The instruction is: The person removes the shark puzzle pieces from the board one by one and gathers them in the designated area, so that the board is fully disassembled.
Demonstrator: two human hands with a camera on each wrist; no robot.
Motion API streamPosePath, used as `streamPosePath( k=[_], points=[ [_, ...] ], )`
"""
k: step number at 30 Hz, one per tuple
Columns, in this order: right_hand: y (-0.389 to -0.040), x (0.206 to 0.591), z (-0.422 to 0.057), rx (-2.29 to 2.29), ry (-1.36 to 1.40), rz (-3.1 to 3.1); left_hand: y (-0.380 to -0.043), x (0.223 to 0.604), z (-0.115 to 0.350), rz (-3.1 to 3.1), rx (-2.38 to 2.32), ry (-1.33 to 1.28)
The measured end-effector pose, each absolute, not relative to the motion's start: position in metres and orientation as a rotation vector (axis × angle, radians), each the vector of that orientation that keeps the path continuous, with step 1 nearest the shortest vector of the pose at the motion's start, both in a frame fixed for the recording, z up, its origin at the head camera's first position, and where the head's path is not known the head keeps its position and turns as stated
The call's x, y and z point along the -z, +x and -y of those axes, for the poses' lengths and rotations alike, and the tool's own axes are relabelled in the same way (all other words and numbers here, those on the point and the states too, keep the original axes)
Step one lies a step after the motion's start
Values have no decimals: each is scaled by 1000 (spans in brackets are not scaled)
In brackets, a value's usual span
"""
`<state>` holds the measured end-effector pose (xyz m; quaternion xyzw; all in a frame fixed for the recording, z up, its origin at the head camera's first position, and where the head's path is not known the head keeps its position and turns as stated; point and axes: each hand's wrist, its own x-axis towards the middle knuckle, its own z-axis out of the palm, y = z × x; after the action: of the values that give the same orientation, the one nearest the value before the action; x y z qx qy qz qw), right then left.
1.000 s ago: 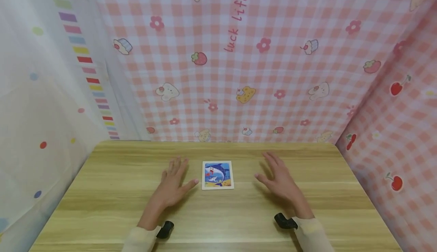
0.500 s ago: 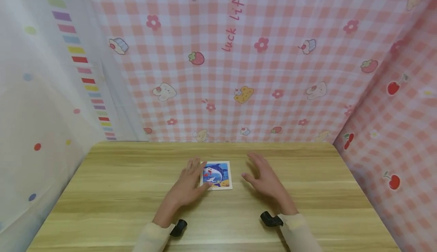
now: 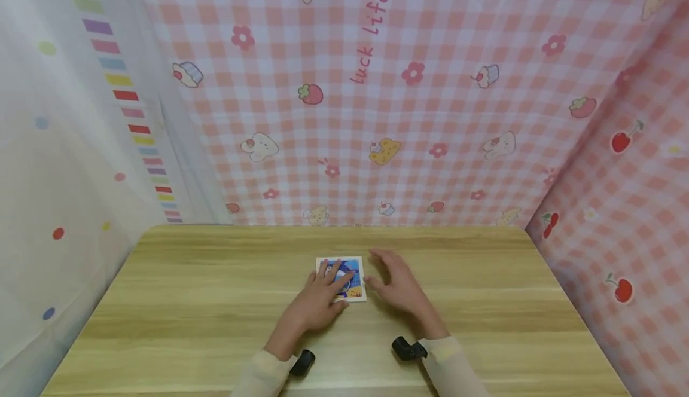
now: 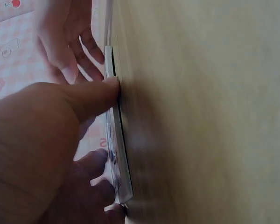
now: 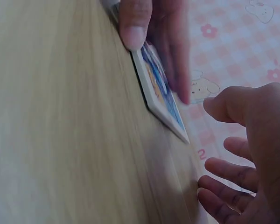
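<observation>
A small square picture puzzle point(image 3: 353, 264) with a white frame and a blue sea-animal print lies on the wooden table. My left hand point(image 3: 312, 304) rests over its left part, fingers spread on the print and partly covering it. In the left wrist view, the left thumb point(image 4: 95, 97) touches the near edge of the frame. My right hand point(image 3: 399, 288) is beside the puzzle's right edge, thumb tip close to the frame and fingers relaxed. The right wrist view shows a gap between the right hand point(image 5: 266, 135) and the puzzle point(image 5: 161, 100).
The wooden table point(image 3: 188, 313) extends to both sides and in front of the puzzle. A pink checked cloth point(image 3: 344, 116) hangs right behind its far edge. Cloths also hang at the left and right sides. Each wrist carries a black camera point(image 3: 409, 349).
Both hands have moved inward. The left has gone right, from beside the puzzle onto its print; the right has moved left to near its right edge. The puzzle appears to stay in place.
</observation>
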<state>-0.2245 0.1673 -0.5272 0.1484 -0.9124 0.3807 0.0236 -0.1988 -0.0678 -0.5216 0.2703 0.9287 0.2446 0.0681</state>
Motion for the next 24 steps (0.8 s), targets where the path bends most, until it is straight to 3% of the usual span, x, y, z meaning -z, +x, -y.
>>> streamPosePath(
  k=[24],
  points=[
    [-221, 534, -157, -1067, 537, 2804, -172, 522, 59, -2882, -658, 801]
  ],
)
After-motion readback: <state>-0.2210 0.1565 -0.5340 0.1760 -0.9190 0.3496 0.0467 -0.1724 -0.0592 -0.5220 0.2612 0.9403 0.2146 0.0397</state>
